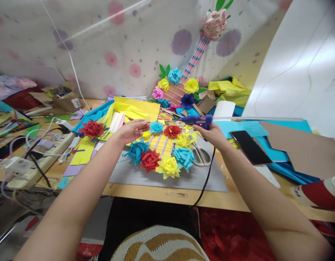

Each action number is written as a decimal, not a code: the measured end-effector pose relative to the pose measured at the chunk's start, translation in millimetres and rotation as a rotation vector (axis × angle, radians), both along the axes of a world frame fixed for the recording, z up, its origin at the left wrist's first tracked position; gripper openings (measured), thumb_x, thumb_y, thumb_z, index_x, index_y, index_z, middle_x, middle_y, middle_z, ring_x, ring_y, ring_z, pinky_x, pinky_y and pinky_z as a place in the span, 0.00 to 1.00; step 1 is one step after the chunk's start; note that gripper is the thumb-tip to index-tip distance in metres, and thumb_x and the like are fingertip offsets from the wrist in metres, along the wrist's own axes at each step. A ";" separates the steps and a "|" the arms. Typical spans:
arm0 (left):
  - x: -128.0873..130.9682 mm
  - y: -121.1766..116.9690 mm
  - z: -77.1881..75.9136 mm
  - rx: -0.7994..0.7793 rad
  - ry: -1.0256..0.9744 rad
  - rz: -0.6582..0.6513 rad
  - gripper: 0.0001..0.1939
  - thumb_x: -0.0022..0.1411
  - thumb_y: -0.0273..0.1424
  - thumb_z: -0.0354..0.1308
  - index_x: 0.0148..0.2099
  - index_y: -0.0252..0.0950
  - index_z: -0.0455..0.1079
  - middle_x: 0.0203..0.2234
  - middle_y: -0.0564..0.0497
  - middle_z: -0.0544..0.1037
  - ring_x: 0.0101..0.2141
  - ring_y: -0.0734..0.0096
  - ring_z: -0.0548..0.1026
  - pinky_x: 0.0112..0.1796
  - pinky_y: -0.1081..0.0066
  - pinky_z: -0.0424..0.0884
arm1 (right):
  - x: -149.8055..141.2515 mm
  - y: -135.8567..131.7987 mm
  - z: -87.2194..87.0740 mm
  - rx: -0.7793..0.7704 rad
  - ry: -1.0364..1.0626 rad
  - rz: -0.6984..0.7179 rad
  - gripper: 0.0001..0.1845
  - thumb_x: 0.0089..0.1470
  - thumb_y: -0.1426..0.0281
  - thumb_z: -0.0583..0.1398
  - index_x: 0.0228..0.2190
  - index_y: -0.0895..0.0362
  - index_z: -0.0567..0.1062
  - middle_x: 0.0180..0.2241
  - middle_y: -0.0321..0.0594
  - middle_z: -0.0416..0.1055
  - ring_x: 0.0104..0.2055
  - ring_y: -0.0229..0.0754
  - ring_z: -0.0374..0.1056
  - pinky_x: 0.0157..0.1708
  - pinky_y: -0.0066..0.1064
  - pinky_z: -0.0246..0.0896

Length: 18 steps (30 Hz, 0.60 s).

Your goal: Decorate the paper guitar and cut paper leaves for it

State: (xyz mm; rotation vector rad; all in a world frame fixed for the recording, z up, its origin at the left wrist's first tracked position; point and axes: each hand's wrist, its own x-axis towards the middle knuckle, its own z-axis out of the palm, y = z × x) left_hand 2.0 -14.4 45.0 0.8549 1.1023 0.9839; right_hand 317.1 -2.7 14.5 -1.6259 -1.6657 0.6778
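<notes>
My left hand pinches a small light-blue paper flower at the top of a yellow paper craft piece ringed with blue, red and yellow paper flowers. My right hand is closed round the handle of a blue glue gun, whose nozzle points left toward that flower. A black cord runs from the gun down over the table edge. The craft piece lies on a grey cutting mat.
Scissors lie beside the craft piece. A black phone rests to the right on blue paper. A finished flower guitar leans at the back. A power strip with cables sits at left, and a red cup at the right edge.
</notes>
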 end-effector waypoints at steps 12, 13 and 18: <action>-9.4 -3.9 -6.1 0.089 0.153 0.121 0.12 0.43 0.31 0.64 0.31 0.34 0.67 0.29 0.50 0.76 0.32 0.75 0.74 0.25 0.80 0.67 | 32.3 8.0 -72.3 -0.186 -0.341 -0.263 0.28 0.46 0.55 0.57 0.43 0.63 0.70 0.41 0.55 0.71 0.44 0.52 0.67 0.40 0.37 0.60; -9.6 -5.8 -5.2 0.108 0.213 0.119 0.13 0.42 0.32 0.64 0.32 0.34 0.67 0.28 0.50 0.76 0.32 0.74 0.74 0.26 0.79 0.67 | 31.7 8.4 -74.6 -0.180 -0.357 -0.263 0.28 0.47 0.55 0.56 0.43 0.63 0.70 0.41 0.55 0.71 0.44 0.52 0.67 0.40 0.37 0.59; -16.6 -12.7 -3.6 0.253 0.688 0.032 0.12 0.42 0.36 0.63 0.29 0.34 0.70 0.24 0.51 0.75 0.28 0.70 0.73 0.26 0.73 0.67 | 33.5 6.9 -78.4 -0.142 -0.435 -0.239 0.28 0.47 0.53 0.55 0.42 0.63 0.69 0.39 0.55 0.71 0.43 0.52 0.67 0.40 0.37 0.59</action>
